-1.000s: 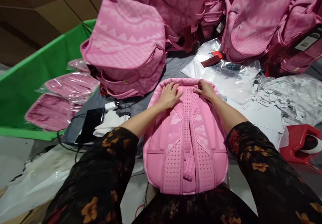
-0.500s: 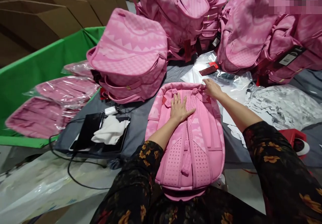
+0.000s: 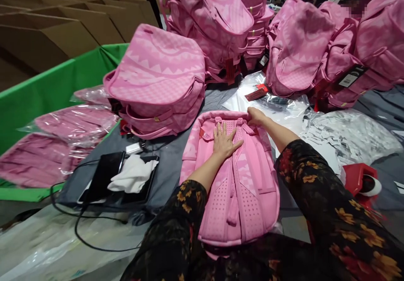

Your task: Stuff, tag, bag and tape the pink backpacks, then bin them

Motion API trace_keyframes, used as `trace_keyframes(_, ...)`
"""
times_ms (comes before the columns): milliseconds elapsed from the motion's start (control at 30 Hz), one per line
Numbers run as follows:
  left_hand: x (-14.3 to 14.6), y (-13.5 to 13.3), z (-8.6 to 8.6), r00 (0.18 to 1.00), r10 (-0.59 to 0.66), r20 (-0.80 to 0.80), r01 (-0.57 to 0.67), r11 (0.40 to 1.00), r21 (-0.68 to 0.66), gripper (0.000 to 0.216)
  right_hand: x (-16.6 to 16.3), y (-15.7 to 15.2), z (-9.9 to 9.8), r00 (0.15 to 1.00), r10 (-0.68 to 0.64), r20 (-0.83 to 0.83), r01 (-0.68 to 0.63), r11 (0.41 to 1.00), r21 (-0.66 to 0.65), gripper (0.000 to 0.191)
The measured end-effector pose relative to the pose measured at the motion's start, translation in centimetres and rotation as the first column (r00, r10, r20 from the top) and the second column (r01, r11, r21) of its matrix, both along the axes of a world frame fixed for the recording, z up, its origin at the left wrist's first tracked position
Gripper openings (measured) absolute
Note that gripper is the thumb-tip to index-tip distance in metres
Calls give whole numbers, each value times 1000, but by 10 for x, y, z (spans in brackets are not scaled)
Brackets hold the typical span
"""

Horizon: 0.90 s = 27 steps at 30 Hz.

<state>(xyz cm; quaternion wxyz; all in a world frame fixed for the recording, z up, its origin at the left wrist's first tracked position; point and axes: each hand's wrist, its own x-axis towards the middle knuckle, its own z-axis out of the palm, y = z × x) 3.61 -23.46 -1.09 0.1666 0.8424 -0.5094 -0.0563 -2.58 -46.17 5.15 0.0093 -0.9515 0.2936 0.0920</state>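
A pink backpack (image 3: 208,197) lies in front of me with its strap side up, its lower end at my lap and its upper end on the grey-covered table. Spread fingers and a flat palm of my left hand (image 3: 224,142) press on its back panel, just below the strap buckles. At the far right corner, my right hand (image 3: 257,116) is closed around the backpack's edge; some of its fingertips are hidden. Two perforated shoulder straps run down the middle of the bag.
More pink backpacks (image 3: 164,70) stand along the table's back. Bagged pink backpacks (image 3: 75,123) lie in a green bin (image 3: 63,75). Nearby are a white cloth (image 3: 134,173), a dark tablet (image 3: 109,171), a black cable, a bag of paper slips (image 3: 350,133) and a red tape dispenser (image 3: 356,182). Another person is behind.
My right hand has moved slightly left along the backpack's top edge, its fingers now curled at the corner. My left hand stays flat on the panel. The view has shifted a little.
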Motion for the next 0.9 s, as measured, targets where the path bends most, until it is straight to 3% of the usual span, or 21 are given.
trace_keyframes(167,8,-14,6,999,27,-30,-28,999,-23,77,-75,90,-6,933,123,339,-97,991,-93,44)
trace_keyframes(300,10,-21,14,996,40,-78,-46,996,-76,65,-103,173,-25,884,353,307,-376,926,18,55)
trace_keyframes(367,8,-12,21,996,30,-79,-39,994,-105,57,-100,190,-32,886,403,228,-426,903,57,59)
trace_keyframes(467,-2,26,34,982,-173,-80,162,978,-133,41,-83,184,-39,918,357,170,-371,927,57,59)
trace_keyframes(500,-7,45,40,948,-299,-104,284,949,-139,36,-78,178,-41,923,345,170,-360,931,62,58)
trace_keyframes(567,-20,84,51,792,-579,-192,559,815,-155,34,-71,171,-46,923,335,190,-353,933,68,59)
trace_keyframes(667,-38,124,57,543,-797,-264,785,593,-177,36,-69,169,-53,917,316,244,-335,941,40,57)
trace_keyframes(733,-45,128,47,504,-834,-225,829,540,-145,32,-69,171,-58,913,294,283,-312,950,20,53)
trace_keyframes(900,-51,108,-5,395,-914,-89,906,404,-130,27,-75,167,-52,866,149,477,-181,983,20,45)
